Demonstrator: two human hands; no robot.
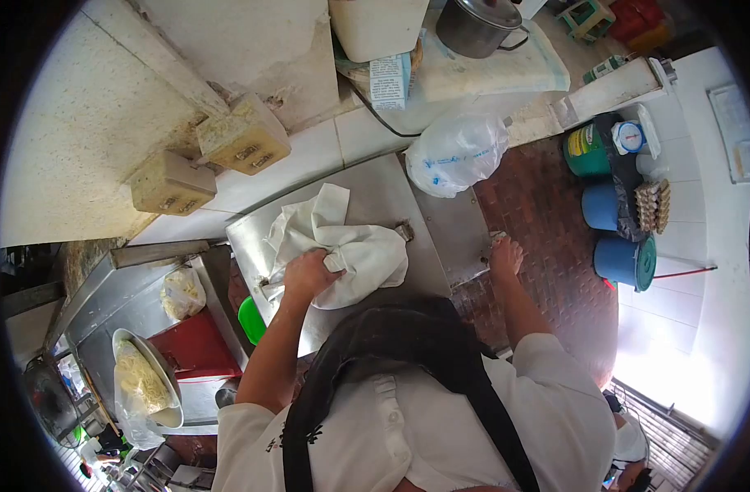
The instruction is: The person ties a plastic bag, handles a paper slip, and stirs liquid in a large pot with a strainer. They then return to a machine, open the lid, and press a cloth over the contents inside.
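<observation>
A crumpled white cloth point(363, 258) lies spread over a stainless steel top point(309, 328). My left hand point(312, 275) is closed on the cloth near its front left part, with folds bunched at the fingers. My right hand point(506, 256) is at the right edge of a second, lower steel panel point(453, 234). Its fingers are curled at a small pale piece on that edge, too small to name. A metal fitting point(404, 231) shows beside the cloth's right end.
A filled white plastic bag point(459, 154) stands at the back of the steel top. On the left, a bowl point(174, 410) of bagged noodles and a red board point(196, 344) rest on a steel counter. Blue bins point(617, 261) and egg trays point(652, 205) line the right wall. A lidded pot point(477, 31) stands behind.
</observation>
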